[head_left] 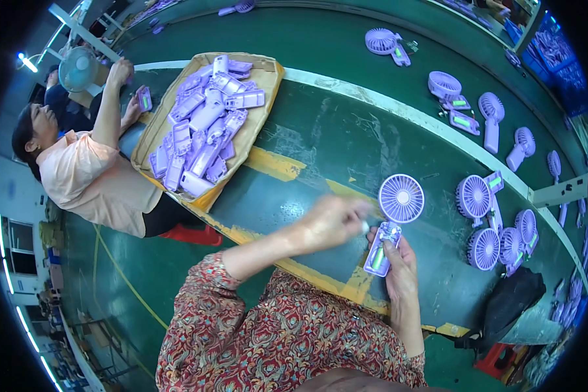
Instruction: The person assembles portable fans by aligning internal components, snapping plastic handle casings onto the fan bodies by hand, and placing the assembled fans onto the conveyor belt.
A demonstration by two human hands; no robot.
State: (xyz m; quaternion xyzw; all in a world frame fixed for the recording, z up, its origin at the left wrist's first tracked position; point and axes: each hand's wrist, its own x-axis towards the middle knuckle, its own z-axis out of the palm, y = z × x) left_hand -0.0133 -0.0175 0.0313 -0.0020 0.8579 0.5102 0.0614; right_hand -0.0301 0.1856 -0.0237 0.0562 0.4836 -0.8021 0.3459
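Note:
My right hand [403, 264] is closed around the opened handle of a purple handheld fan [401, 198]. A green battery shows inside the handle, and the round fan head points away from me. Close to the left side of the handle's upper end is my left hand [333, 223], its fingers curled together and a bit blurred. Something small and whitish shows at its fingertips; I cannot make out what it is.
A cardboard box [268, 124] of purple handle shells stands on the green table to the left. Several purple fans [473, 196] lie at the right, beside a black bag [513, 300]. More fans [492, 112] lie beyond the white strip. A co-worker [91, 170] sits at the left.

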